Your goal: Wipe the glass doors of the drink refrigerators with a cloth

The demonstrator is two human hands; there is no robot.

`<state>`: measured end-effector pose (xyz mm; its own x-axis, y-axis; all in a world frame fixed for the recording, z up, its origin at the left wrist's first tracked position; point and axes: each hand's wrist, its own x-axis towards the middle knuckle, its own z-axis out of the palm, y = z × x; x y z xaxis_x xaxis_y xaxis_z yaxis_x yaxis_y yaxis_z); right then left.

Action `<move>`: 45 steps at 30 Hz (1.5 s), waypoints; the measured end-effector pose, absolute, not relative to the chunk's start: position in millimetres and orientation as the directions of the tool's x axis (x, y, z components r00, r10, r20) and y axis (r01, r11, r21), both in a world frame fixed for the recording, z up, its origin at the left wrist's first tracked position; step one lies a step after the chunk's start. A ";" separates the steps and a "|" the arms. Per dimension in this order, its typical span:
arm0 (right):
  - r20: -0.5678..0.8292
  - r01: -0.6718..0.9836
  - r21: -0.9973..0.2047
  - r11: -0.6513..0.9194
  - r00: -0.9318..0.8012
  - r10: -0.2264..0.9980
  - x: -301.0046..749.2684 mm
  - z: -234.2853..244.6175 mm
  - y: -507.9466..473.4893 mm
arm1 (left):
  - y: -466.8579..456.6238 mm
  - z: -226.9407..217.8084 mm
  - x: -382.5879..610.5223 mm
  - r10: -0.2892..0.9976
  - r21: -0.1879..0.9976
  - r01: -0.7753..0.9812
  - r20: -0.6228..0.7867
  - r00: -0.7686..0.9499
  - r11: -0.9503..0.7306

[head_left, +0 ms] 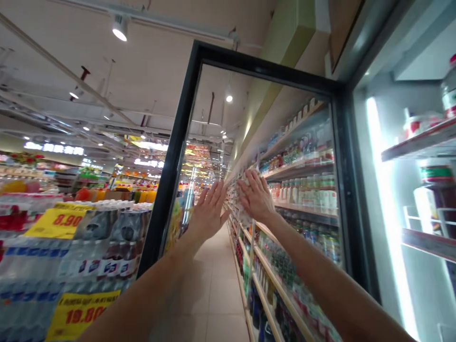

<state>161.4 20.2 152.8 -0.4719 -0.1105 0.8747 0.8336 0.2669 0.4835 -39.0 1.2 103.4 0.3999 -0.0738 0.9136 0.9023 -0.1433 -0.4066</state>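
From where I'm standing, the glass door (pixel 256 147) is hanging open, a lit cooler (pixel 388 213) glowing to its right, packed bottles (pixel 96 259) sitting to its left; before the door, the left hand (pixel 209 211) is showing straight fingers, gripping nothing visible; the right hand (pixel 257 197) is showing the same, its hold I cannot tell.

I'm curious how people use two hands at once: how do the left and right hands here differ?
The left hand sits slightly lower in the picture than the right hand. The left hand's fingers lean rightward as they rise; the right hand's lean leftward. The left hand is nearer the dark left frame bar, the right hand nearer the bright light strip. Both are open, before the glass door.
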 end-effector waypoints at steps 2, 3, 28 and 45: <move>0.895 0.861 0.441 0.254 -0.443 -0.050 190.0 148.4 16.3 | 1.5 103.6 -38.6 -0.057 -0.398 0.905 0.917 0.394 -0.152; 0.933 0.902 0.357 0.244 -0.356 -0.046 215.9 146.1 15.5 | 1.2 103.3 -37.9 -0.049 -0.391 0.908 0.920 0.388 -0.153; 0.985 0.967 0.082 0.241 -0.041 -0.170 249.0 133.1 29.6 | 4.3 101.8 -34.6 -0.055 -0.366 0.918 0.930 0.362 -0.155; 0.951 0.928 0.302 0.218 -0.280 -0.129 213.2 111.9 23.1 | 5.8 102.1 -36.9 -0.074 -0.385 0.916 0.922 0.379 -0.110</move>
<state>213.2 23.1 111.9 -0.2798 -0.1287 0.9514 0.9278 0.2183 0.3024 -36.9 5.8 102.1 0.3790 -0.0737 0.9225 0.9163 -0.1097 -0.3852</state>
